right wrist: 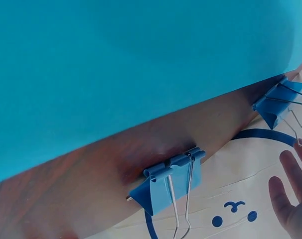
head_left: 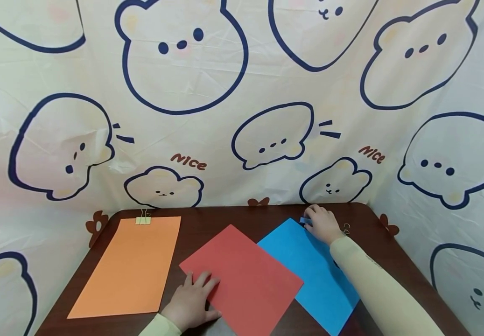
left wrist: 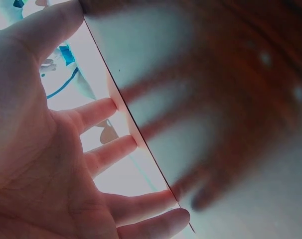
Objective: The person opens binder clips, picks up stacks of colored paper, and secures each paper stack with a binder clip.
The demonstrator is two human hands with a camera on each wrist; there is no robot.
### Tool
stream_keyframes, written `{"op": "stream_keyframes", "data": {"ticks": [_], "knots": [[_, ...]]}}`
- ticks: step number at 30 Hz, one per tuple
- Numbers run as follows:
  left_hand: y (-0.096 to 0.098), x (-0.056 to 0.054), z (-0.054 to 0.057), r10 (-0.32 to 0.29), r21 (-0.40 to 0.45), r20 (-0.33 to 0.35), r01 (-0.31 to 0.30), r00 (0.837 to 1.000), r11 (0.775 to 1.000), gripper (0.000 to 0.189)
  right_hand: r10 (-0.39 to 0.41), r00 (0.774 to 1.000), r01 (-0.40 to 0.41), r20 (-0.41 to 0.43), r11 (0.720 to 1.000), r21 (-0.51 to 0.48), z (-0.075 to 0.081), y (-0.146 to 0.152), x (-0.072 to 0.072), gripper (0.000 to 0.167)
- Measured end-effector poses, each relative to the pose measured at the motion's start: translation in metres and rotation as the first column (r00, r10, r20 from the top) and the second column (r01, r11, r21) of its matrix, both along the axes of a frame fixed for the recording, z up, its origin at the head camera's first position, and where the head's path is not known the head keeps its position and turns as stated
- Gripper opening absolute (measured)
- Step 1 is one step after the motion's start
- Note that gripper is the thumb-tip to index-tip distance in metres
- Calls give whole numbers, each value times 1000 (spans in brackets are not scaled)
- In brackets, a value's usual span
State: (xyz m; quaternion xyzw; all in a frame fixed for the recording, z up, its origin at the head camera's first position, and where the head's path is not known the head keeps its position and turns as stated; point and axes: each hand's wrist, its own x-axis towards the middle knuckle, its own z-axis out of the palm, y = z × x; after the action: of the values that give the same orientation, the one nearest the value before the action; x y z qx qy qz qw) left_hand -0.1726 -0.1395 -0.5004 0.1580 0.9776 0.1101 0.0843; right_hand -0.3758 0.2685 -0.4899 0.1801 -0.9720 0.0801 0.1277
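My left hand [head_left: 190, 301] rests at the left edge of a red sheet of paper [head_left: 250, 280], its fingers spread and its fingertips on the sheet. The red sheet lies turned at an angle and overlaps a blue sheet [head_left: 292, 247]. At the far edge of the table, my right hand [head_left: 324, 225] pinches a blue binder clip [right wrist: 279, 103] by its wire handles, close to the blue sheet's far corner. A second blue binder clip [right wrist: 176, 181] sits on the table edge, its wire handles pointing outward.
An orange sheet [head_left: 132, 270] lies at the left, with a pale yellow binder clip [head_left: 143, 220] at its far edge. The dark brown table [head_left: 208, 219] meets a cloth backdrop [head_left: 216, 140] printed with cartoon bear heads.
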Motion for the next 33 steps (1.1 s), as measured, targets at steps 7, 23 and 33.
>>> {"op": "stream_keyframes", "data": {"ticks": [7,23,33], "knots": [[0,-1,1,3,2,16,-3,1000,1000,78,-22,999,23,32,999,-28,-1,1,0,57],[1,1,4,5,1,11,-5,1000,1000,77,-82,965,132,249,972,-193,6,-7,1,55],[1,1,4,6,0,16,-6,1000,1000,77,-71,982,107,175,974,-201,10,-8,7,48]]}}
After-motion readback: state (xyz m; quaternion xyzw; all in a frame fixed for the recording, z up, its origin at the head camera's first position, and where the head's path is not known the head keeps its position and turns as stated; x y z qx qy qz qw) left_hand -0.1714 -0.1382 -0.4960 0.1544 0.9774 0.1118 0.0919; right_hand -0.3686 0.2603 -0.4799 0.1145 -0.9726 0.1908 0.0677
